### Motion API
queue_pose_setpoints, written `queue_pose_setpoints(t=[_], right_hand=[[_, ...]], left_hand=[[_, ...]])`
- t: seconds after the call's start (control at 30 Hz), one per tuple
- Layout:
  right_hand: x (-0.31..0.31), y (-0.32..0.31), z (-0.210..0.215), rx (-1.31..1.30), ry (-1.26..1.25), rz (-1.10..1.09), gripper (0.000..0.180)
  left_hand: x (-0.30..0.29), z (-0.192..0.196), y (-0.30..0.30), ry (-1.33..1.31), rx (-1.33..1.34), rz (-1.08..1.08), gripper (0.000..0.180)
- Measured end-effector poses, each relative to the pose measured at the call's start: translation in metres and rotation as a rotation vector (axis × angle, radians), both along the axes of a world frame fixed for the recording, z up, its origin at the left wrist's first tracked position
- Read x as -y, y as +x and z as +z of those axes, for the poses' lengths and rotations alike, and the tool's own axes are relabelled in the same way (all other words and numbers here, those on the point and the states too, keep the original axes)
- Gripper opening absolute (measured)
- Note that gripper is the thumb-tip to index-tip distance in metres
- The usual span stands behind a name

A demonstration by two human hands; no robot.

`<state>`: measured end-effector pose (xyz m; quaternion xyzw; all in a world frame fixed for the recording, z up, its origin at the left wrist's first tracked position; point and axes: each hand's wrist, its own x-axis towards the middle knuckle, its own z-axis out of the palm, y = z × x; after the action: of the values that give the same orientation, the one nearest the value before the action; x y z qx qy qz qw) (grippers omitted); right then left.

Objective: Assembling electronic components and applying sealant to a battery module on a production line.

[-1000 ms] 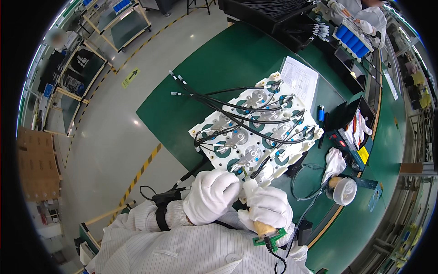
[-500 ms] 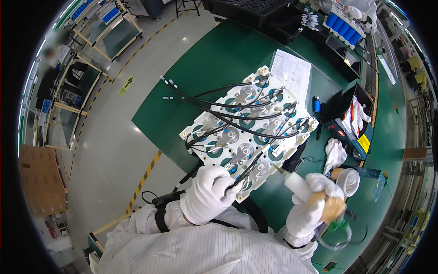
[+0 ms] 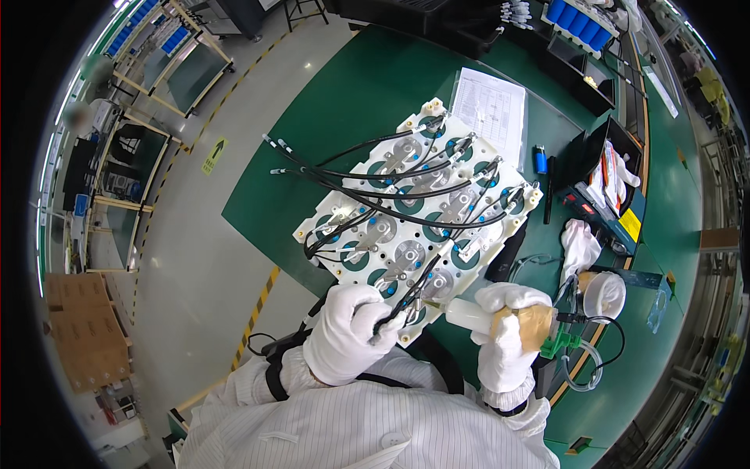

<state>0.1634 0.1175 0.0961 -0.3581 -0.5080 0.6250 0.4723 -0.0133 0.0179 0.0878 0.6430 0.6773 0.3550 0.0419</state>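
A white plastic plate [image 3: 409, 334] carrying round metal parts lies on the green table, tilted across my view. Black cables [image 3: 416, 288] run over it, and several extend past its left edge with pale tips. At the plate's near end, my left hand [image 3: 348, 334], in a white glove, is closed around the cable bundle. My right hand [image 3: 506, 344], also gloved, grips a dispensing syringe [image 3: 469, 315] with a white barrel, tan wrapping and a green fitting. The syringe's thin tip points left, at the plate's near right edge beside the cables; whether it touches is unclear.
Behind the plate lies a printed sheet [image 3: 488, 113]. To the right are a blue cylinder [image 3: 541, 160], a black pen [image 3: 550, 187], a crumpled white glove [image 3: 580, 246], a white tub [image 3: 604, 295] and a dark bin [image 3: 609, 172]. A clear hose [image 3: 586, 383] trails from the syringe.
My right hand has brought the syringe left, its tip now near the cables at the plate's near end. My left hand keeps hold of the cables. The whole view has shifted slightly.
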Motion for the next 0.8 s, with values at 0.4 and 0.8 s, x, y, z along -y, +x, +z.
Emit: queue_pose_setpoints(t=[0.4,0.8], right_hand=[[0.002,-0.001,0.0,-0.109,0.01,0.013,0.039],[-0.007,-0.006,0.017,0.209,0.168,-0.078,0.042]], left_hand=[[0.0,-0.001,0.001,0.0,0.001,0.017,0.027],[-0.001,-0.005,-0.003,0.094,0.013,-0.005,0.028]])
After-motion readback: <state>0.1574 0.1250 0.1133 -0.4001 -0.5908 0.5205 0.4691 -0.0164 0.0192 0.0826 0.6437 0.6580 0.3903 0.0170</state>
